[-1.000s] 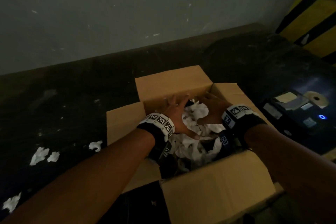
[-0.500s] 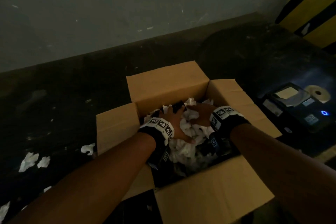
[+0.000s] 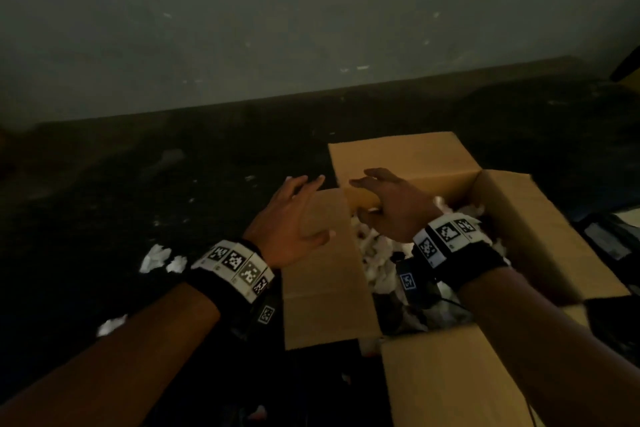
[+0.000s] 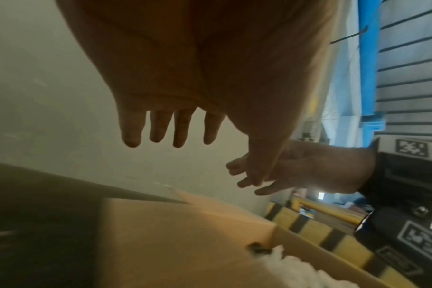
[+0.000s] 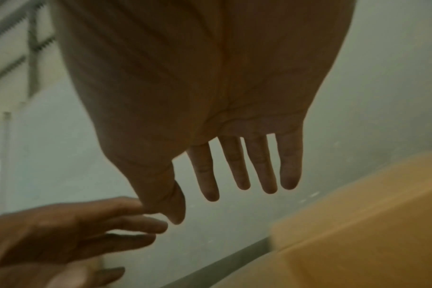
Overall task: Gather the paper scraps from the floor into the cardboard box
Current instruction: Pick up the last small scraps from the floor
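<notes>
The open cardboard box (image 3: 540,218) stands on the dark floor, with crumpled white paper scraps (image 3: 375,253) piled inside. My left hand (image 3: 294,218) hovers above the box's left flap (image 3: 322,288), fingers spread and empty. My right hand (image 3: 388,204) is raised over the box's far left corner, fingers straight, holding nothing. Both wrist views show flat open palms, the left hand (image 4: 170,124) and the right hand (image 5: 234,175). Loose white scraps (image 3: 157,258) lie on the floor left of the box, and another scrap (image 3: 110,324) lies nearer me.
A grey wall (image 3: 311,28) runs behind the dark floor. A dark device (image 3: 609,239) sits on the floor right of the box. A yellow and black striped barrier (image 4: 316,230) shows beyond the box in the left wrist view.
Both hands have lifted out of the box, off the paper pile, and shifted left; the view has swung left, so the box now sits further right.
</notes>
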Demonstrator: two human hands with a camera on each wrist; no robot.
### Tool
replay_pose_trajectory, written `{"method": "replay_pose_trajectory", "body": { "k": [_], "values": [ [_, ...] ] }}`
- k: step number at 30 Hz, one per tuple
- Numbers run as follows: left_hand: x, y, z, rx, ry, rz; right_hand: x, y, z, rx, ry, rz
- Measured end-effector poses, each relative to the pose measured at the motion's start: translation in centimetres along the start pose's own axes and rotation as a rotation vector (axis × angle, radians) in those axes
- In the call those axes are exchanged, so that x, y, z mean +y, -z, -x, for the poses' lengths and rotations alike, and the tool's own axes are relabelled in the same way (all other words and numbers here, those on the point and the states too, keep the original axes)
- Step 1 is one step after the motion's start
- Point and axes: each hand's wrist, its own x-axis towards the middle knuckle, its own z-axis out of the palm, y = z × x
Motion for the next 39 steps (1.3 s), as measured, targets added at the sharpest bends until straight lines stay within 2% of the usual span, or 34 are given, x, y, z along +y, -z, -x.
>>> {"method": "replay_pose_trajectory", "body": {
  "k": [4,9,12,14,17,19,21,24,29,32,35,37,39],
  "values": [
    [-7.9,1.1,6.4,0.108,0.074,0.033,-7.6,-3.7,-1.6,0.012,0.129,-0.066],
    [-17.2,1.5,14.0,0.131,0.246,0.088,-16.4,-9.7,-3.5,-0.038,0.259,-0.141],
    [-22.5,0.3,18.2,0.086,0.399,0.11,-20.7,-14.0,-4.2,-0.105,0.262,-0.177],
    [-25.6,-1.1,20.3,0.009,0.5,0.088,-22.6,-17.5,-4.6,-0.173,0.23,-0.161],
    [-29.4,-3.7,22.4,-0.142,0.641,0.057,-23.8,-23.1,-5.0,-0.247,0.143,-0.101],
    [-31.4,-5.3,23.2,-0.189,0.703,0.054,-23.6,-26.0,-5.1,-0.303,0.037,-0.053],
    [-33.1,-6.7,23.5,-0.202,0.69,0.029,-23.0,-27.9,-5.3,-0.344,-0.067,0.005],
    [-35.7,-7.7,23.3,-0.217,0.576,-0.042,-21.9,-29.4,-6.3,-0.387,-0.165,0.087],
    [-39.6,-8.1,21.4,-0.259,0.494,-0.092,-19.6,-31.3,-9.8,-0.384,-0.209,0.152],
    [-40.7,-8.1,20.6,-0.227,0.409,-0.1,-18.4,-32.2,-11.7,-0.379,-0.163,0.157],
    [-41.5,-8.1,19.1,-0.2,0.313,-0.036,-17.9,-32.4,-13.9,-0.447,-0.083,0.199],
    [-41.9,-8.4,18.3,-0.187,0.301,0.025,-18.1,-32.2,-14.9,-0.465,-0.041,0.244],
    [-41.9,-8.2,17.9,-0.179,0.346,0.074,-18.2,-32.3,-15.5,-0.436,-0.015,0.202]
  ]
}}
